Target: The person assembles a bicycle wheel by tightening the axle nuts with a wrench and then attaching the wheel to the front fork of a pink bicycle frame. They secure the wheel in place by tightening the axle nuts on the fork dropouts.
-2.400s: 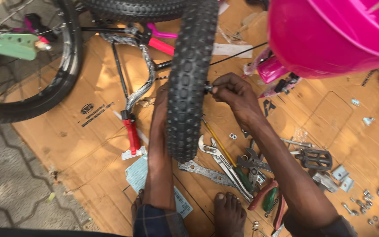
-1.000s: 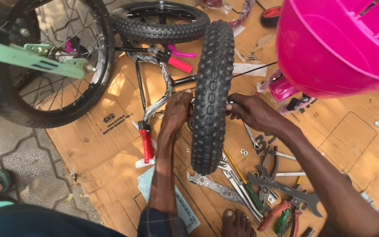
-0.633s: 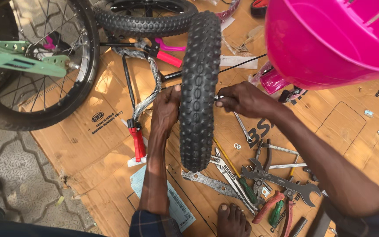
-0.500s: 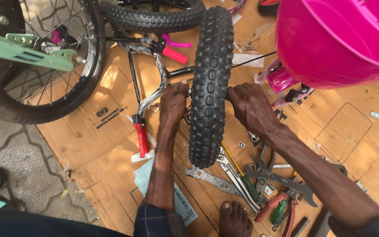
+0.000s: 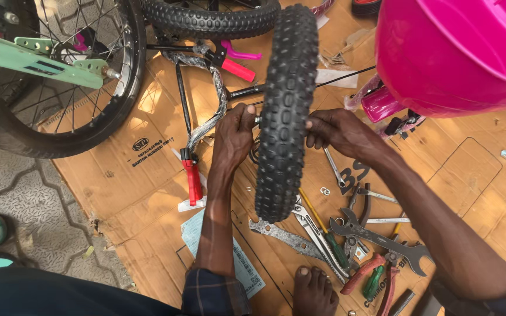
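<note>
Knobby bicycle wheel (image 5: 284, 111), upright on edge over flattened cardboard (image 5: 147, 193). Left hand (image 5: 235, 131) and right hand (image 5: 338, 130) curled at opposite sides of hub, apparently gripping axle ends; grip partly hidden. Wrenches (image 5: 376, 237) near, below.

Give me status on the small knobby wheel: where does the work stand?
Done: tyre seated on the knobby wheel, which stands upright on the cardboard. In hand: left hand and right hand work at the hub from either side. Left: wheel sits apart from any frame; handlebar lies loose, spanners still spread out.
</note>
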Tool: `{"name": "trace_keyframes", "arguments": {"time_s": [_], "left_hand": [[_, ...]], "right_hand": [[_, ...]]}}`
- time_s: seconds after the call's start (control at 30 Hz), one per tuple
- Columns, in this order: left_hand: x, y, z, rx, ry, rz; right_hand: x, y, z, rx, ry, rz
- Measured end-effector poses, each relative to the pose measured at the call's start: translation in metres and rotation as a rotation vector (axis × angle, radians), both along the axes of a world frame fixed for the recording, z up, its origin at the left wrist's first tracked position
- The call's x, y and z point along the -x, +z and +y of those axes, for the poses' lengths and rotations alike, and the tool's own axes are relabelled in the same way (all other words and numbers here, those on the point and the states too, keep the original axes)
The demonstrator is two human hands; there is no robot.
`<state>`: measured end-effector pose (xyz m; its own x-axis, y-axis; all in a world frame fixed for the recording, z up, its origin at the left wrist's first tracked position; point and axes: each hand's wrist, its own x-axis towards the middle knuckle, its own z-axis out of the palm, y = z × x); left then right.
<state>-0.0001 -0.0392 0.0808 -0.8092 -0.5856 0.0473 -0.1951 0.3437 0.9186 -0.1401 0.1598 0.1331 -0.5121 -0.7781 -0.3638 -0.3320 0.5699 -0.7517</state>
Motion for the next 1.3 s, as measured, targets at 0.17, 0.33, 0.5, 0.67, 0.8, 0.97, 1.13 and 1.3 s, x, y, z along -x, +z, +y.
{"name": "trace_keyframes", "arguments": {"time_s": [0.17, 0.33, 0.5, 0.67, 0.8, 0.97, 1.13, 1.3], "left_hand": [[0.012, 0.001, 0.0, 0.081, 0.022, -0.155], [0.026, 0.002, 0.002, -0.065, -0.049, 0.027], [0.04, 0.004, 0.004, -0.128, 0.0, -0.025], [0.054, 0.007, 0.006, -0.242, 0.217, -0.186], [0.062, 0.008, 0.009, -0.131, 0.129, -0.147], [0.068, 0.008, 0.016, -0.267, 0.021, -0.236], [0.072, 0.007, 0.024, -0.238, -0.151, -0.036], [0.077, 0.006, 0.033, -0.17, -0.175, -0.01]], "right_hand": [[0.015, -0.014, 0.01, 0.118, 0.033, 0.207], [0.065, -0.009, 0.007, -0.208, 0.02, -0.26], [0.082, -0.008, 0.006, -0.159, 0.03, -0.384], [0.054, -0.008, 0.004, 0.069, 0.147, 0.361], [0.036, -0.002, 0.01, 0.118, 0.229, 0.952], [0.061, 0.007, 0.015, 0.017, 0.059, 0.313], [0.099, 0.001, 0.025, -0.14, -0.023, -0.229], [0.113, -0.009, 0.033, -0.164, 0.021, -0.26]]}}
